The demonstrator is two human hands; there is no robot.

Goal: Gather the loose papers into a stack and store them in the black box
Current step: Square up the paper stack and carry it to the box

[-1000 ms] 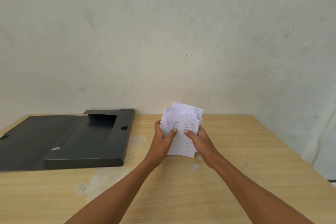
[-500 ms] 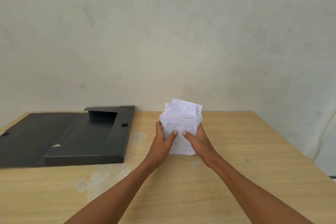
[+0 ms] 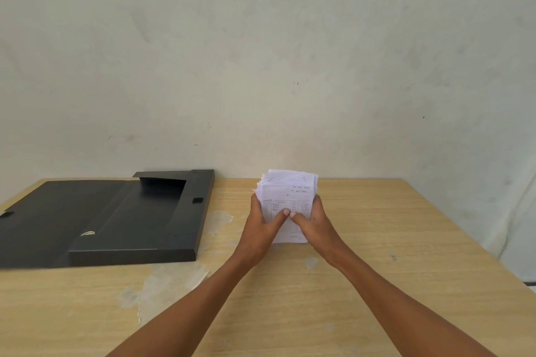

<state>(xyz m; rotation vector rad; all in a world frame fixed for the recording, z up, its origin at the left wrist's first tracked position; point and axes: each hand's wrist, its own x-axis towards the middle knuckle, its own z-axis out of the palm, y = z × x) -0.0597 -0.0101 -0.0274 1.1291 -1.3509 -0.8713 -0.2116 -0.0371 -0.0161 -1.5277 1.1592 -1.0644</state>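
1. Left hand [image 3: 261,226]: closed on the left edge of the stack of papers [image 3: 288,200], thumb laid across the front sheet.
2. Right hand [image 3: 311,222]: closed on the right edge of the same stack, thumb on the front sheet; the two thumb tips almost meet.
3. Stack position: held upright on its lower edge, at or just above the worktop [image 3: 377,269]; contact cannot be confirmed. The top edges are uneven, with several sheets standing above the front one.
4. Black box [image 3: 150,220]: lies open to the left of the stack, near but not touching it, lid folded flat to the left. No papers are visible inside.
5. Judged status: gathering appears complete; squaring is unfinished; storage is not yet done.
6. Risk, misalignment: carrying the stack with uneven edges may let protruding sheets catch on the box wall and fold.
7. Risk, slippage: side pressure alone may let inner sheets slide out downward once the stack is lifted.
8. Risk, scatter: releasing either hand early may fan the sheets across the worktop.
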